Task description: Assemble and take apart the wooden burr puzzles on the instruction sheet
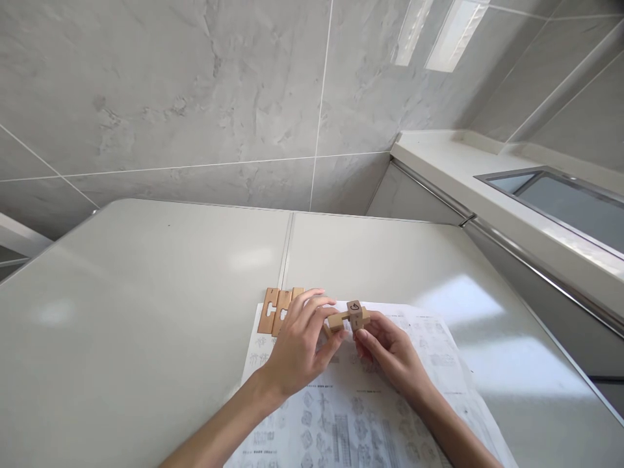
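Above the printed sheet, my right hand (387, 348) pinches a group of notched wooden puzzle pieces (355, 313) from its right side. One piece stands upright with a dark mark on its top end, crossing another that lies sideways. My left hand (305, 335) curls around the left end of the same group, its thumb and forefinger at the sideways piece. Part of another wooden stick shows under the left fingers. Flat beside the left hand lie several notched wooden pieces (268, 312) in a row, with marks on them; the hand covers some of these.
A paper sheet (312, 416) with small printed diagrams lies under both hands on a glossy white table (146, 312), which has a seam across it. Grey tiled wall (195, 84) rises behind. On the right stands a white counter (439, 146) with a metal rail below its edge.
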The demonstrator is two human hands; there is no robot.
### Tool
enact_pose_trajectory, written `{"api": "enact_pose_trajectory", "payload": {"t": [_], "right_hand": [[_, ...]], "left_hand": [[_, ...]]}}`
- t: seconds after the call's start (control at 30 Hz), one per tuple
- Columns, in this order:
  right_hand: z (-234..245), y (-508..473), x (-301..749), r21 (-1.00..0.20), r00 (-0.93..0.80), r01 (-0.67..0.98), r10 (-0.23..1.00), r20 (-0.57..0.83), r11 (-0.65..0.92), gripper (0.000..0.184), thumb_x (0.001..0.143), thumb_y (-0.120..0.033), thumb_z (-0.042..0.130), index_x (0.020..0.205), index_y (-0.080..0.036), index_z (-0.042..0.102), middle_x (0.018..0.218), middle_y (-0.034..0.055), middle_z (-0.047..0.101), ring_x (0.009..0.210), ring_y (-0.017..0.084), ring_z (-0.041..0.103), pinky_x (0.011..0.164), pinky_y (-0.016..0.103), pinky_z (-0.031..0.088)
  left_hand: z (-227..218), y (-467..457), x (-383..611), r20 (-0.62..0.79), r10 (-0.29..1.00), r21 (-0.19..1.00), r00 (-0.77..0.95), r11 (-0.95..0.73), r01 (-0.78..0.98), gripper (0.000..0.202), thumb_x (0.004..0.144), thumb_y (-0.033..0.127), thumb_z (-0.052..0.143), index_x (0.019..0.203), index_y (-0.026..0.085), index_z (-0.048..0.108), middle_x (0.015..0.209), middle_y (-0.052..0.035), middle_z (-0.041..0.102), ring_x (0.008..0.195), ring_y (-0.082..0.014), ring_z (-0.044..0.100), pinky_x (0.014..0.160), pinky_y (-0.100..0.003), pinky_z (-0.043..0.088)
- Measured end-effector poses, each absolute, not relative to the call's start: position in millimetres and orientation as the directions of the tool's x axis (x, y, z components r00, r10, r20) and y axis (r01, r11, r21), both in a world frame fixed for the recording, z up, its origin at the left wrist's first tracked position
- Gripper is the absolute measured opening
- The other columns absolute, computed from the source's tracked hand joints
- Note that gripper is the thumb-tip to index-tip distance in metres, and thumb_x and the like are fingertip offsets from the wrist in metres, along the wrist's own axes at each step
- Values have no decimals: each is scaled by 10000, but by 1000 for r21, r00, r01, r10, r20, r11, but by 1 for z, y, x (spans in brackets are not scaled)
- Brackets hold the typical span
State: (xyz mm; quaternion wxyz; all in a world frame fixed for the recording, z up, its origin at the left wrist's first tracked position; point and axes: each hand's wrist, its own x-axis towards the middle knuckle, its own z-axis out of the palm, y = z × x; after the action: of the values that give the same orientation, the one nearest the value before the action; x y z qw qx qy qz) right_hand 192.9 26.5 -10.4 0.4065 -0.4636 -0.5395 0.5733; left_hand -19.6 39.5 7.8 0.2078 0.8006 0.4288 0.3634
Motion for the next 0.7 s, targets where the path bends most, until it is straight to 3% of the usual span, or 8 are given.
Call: {"api": "enact_pose_trajectory", "payload": {"t": [0.4,0.7], "right_hand": [[-8,26,195,-995,-310,14,946,-95,-96,311,1037,-509,610,1156,-225,661,743,4,595,654,171,544,587,291,434],[-8,26,200,-995,-384,40,918,-97,-89,320,1054,-509,578,1152,-214,652,721,-4,575,633,158,500,593,285,407]], "left_hand": [[14,38,-18,350,868,772,352,-480,417,152,1061,325,554,1128,246,664,1151,-75,717,1262,-289,564,1096,-449,475],[12,39,-17,381,856,798,350,-496,343,90,1054,296,584,1061,247,660,1078,-53,712,1199,-263,571,1065,-411,481]]}}
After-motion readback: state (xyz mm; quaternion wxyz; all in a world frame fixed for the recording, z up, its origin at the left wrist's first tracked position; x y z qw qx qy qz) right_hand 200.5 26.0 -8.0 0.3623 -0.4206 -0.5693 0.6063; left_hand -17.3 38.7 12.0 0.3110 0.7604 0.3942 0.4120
